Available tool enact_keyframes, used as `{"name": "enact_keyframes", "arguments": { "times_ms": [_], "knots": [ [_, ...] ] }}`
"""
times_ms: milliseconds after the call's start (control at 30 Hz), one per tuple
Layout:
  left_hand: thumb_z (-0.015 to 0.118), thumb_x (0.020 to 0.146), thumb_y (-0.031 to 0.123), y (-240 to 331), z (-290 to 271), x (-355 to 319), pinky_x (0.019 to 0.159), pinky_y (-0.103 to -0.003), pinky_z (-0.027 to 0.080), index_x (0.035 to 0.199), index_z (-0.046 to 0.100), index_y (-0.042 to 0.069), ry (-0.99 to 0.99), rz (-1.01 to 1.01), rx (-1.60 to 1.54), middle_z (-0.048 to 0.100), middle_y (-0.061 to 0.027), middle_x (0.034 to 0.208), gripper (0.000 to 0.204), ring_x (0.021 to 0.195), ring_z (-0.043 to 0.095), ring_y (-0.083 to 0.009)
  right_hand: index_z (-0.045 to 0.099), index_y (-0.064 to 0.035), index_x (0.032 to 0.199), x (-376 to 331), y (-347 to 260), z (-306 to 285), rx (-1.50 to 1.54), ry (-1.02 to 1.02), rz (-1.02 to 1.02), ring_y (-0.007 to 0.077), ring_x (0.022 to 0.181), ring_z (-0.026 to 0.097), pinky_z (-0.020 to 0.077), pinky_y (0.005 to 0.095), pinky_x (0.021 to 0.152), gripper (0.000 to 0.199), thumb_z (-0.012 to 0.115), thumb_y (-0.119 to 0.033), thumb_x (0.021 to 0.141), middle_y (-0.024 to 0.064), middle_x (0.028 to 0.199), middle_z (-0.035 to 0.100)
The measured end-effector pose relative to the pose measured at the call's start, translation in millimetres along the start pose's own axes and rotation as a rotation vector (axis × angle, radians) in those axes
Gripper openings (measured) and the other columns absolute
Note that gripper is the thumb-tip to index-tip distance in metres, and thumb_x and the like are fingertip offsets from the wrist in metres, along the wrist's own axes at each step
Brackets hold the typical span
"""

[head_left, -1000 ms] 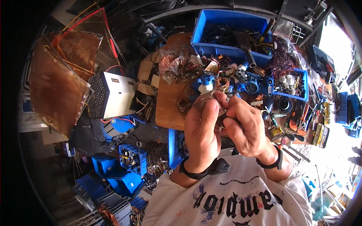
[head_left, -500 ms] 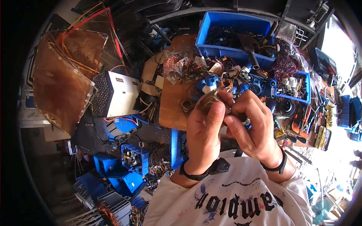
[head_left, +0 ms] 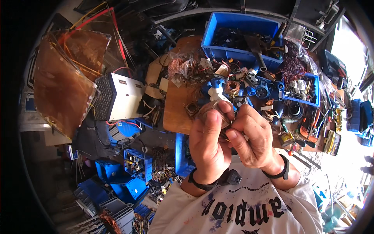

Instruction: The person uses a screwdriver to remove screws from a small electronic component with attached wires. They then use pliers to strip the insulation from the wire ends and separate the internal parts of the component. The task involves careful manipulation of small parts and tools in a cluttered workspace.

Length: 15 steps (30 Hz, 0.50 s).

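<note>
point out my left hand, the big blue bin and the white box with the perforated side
Left hand (head_left: 210, 146), head view: base of the thumb
Big blue bin (head_left: 237, 22), head view: inner far wall
White box (head_left: 127, 99), head view: white panel

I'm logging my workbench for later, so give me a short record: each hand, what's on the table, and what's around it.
Left hand: holds a small brownish piece, mostly hidden in the grip
Right hand: curled close beside it; contact unclear
Work surface: brown wooden tabletop
Far side: large rectangular blue plastic bin
Right part: smaller blue plastic tray
Beyond the left edge: white box with a dark perforated side
</note>
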<state>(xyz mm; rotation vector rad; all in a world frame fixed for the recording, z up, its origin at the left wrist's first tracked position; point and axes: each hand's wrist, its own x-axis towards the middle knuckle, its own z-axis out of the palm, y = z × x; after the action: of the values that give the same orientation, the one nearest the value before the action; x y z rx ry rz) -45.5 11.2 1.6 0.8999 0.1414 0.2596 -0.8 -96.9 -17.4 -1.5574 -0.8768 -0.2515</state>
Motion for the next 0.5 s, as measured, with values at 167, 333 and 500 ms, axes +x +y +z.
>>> {"name": "enact_keyframes", "arguments": {
  "times_ms": [167,333,500],
  "knots": [
    [0.045,0.1,0.034,1.8,3.8,-5.3,0.082,-0.027,0.037,0.105,0.054,-0.001,0.041,0.024,0.02,0.052,-0.0067,0.094,0.036,0.088,0.047,-0.0129,0.056,-0.0008,0.08,-5.6,-2.8,5.2,0.016,0.034,-0.028,0.0275,0.061,0.047,0.0393,0.0365,0.054,0.009,0.065,0.0,0.078,0.0113,0.073,0.049],
    [0.045,0.1,0.032,1.8,3.0,-6.7,0.082,-0.027,0.038,0.105,0.054,-0.001,0.035,0.0,0.004,0.052,-0.0069,0.094,0.034,0.088,0.046,-0.0131,0.056,-0.0006,0.079,-6.7,-1.0,6.8,0.021,0.065,-0.03,0.0267,0.062,0.046,0.039,0.036,0.053,0.008,0.064,0.002,0.078,0.0107,0.073,0.049],
    [0.046,0.1,0.031,1.3,2.2,-4.1,0.082,-0.028,0.038,0.105,0.054,-0.001,-0.006,0.003,0.012,0.053,-0.0073,0.095,0.034,0.089,0.047,-0.0136,0.056,-0.0004,0.079,-8.7,-2.2,6.4,0.031,0.075,-0.04,0.0265,0.062,0.046,0.0387,0.0357,0.053,0.007,0.063,0.002,0.078,0.01,0.072,0.049]
  ]
}}
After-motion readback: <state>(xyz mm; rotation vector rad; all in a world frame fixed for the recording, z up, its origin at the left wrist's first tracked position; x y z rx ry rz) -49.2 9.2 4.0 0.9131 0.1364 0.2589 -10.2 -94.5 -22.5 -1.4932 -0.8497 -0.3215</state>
